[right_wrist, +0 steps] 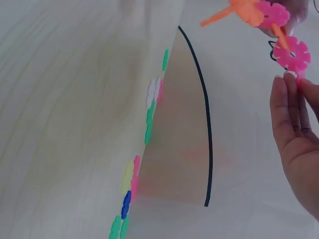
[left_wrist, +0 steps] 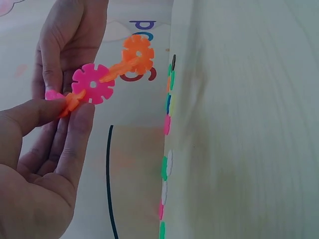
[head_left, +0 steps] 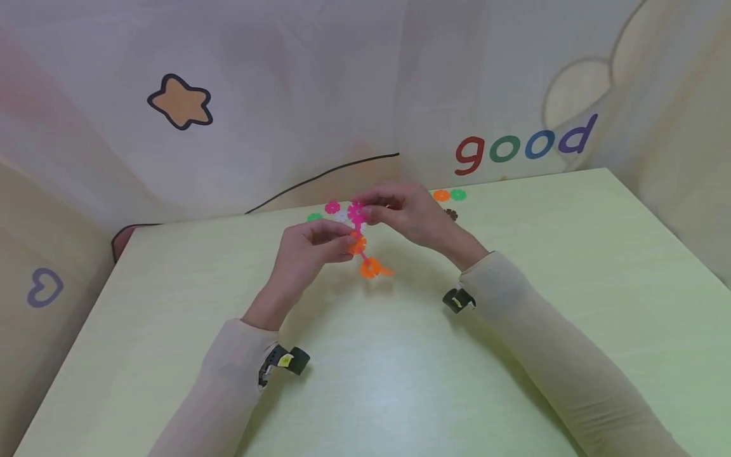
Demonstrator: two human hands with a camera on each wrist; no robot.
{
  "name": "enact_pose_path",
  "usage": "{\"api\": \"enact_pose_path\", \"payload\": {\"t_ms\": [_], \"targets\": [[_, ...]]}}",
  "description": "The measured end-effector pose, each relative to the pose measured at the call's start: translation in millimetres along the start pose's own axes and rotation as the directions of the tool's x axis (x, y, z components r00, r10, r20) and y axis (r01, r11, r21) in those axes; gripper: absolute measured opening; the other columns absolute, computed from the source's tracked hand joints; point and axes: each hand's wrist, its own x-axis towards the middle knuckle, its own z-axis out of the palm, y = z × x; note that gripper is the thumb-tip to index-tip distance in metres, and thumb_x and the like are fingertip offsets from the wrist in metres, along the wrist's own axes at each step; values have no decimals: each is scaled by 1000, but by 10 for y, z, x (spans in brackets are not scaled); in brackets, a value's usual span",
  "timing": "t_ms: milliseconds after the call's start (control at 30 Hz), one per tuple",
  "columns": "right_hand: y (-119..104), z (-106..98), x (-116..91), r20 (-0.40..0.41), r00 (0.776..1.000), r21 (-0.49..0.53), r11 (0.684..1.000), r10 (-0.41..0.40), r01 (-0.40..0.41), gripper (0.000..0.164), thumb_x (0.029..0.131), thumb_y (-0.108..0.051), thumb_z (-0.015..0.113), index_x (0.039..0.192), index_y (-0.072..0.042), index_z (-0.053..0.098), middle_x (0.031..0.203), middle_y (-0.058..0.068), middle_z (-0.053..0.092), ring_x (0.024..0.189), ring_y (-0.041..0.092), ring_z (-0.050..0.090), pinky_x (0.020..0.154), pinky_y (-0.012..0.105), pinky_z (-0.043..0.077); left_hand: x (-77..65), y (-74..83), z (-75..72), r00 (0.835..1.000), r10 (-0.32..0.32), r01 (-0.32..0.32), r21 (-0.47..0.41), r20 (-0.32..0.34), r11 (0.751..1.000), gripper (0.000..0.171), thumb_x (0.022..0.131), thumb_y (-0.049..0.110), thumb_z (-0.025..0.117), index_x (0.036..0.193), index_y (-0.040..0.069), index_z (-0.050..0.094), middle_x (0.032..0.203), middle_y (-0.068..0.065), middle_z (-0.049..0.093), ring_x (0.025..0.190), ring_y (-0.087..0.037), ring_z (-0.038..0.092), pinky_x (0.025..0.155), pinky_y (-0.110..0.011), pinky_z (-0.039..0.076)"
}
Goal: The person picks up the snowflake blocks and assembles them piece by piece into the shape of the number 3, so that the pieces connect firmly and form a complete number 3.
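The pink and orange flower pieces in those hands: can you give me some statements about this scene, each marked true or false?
1. The linked chain is held above the table. True.
2. The left hand pinches an orange piece. True.
3. The right hand holds a green piece. False: it holds a pink piece.
4. The wall word reads "bad". False: it reads "good".
5. A loose pink piece lies near the table's far edge. True.

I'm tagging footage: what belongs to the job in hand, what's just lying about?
In the job:
left hand
right hand
linked pink and orange pieces

Lying about loose, perhaps spares:
pink pieces
green pieces
white pieces
orange piece
brown piece
blue piece
yellow piece
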Motion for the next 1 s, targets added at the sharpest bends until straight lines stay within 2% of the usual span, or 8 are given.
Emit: {"api": "enact_pose_path", "payload": {"t_ms": [133,267,633,833,1000], "targets": [[-20,-5,1,11,999,-5,1000,31,-31,30,102,-8,72,131,-5,73,111,6,74,100,26,72,91,37,61,3,-8,-7,1000,1,-1,24,7,1000,20,101,12,75,116,0,75,111,-14,76,101,-32,76,91,-36,63],[-40,-14,4,14,998,51,997,59,-60,25,101,-5,73,125,-2,71,112,8,74,101,26,73,92,38,62,3,-8,-21,1000,5,-5,45,13,999,22,101,16,75,118,2,75,113,-12,76,104,-33,76,95,-39,62],[-47,46,23,25,1000,86,996,-16,13,18,97,-1,77,114,0,74,105,9,74,95,25,73,88,40,63,1,23,-44,996,66,-62,72,-60,995,26,101,19,77,121,3,75,113,-11,76,99,-26,76,95,-44,62],[-59,78,53,43,998,19,999,40,-41,18,97,-7,78,114,-3,73,104,6,74,96,24,72,90,41,62,2,7,-54,995,74,-69,72,-73,995,24,101,19,77,119,3,76,111,-11,77,97,-26,77,94,-40,62],[-41,-22,123,53,995,2,996,86,-87,19,100,-16,77,116,-6,74,106,4,74,99,25,71,91,40,60,3,5,-69,994,62,-54,85,-93,995,26,101,20,76,121,3,75,112,-11,76,97,-26,77,94,-38,62]]}}
